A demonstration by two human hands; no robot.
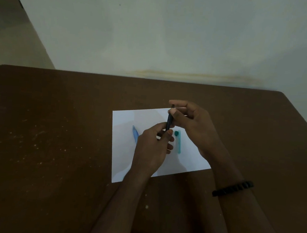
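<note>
Dark pen (169,120), slim barrel, held nearly upright above a white sheet of paper (126,158). Left hand (153,147) pinches the lower end between thumb and curled fingers; right hand (192,122) pinches the upper end with its fingertips, near the far edge of the sheet. Both hands are closed on the same pen, lifted off the paper.

Blue pen (135,133): lying flat on the sheet, partly hidden behind the left hand.

Teal pen (178,141): lying flat on the sheet between the two hands, just beside the left fingers.

Black beaded bracelet (233,188): on the right wrist.

Brown tabletop (47,136): carries the sheet; pale specks on its left part. Pale wall (163,35) behind.
</note>
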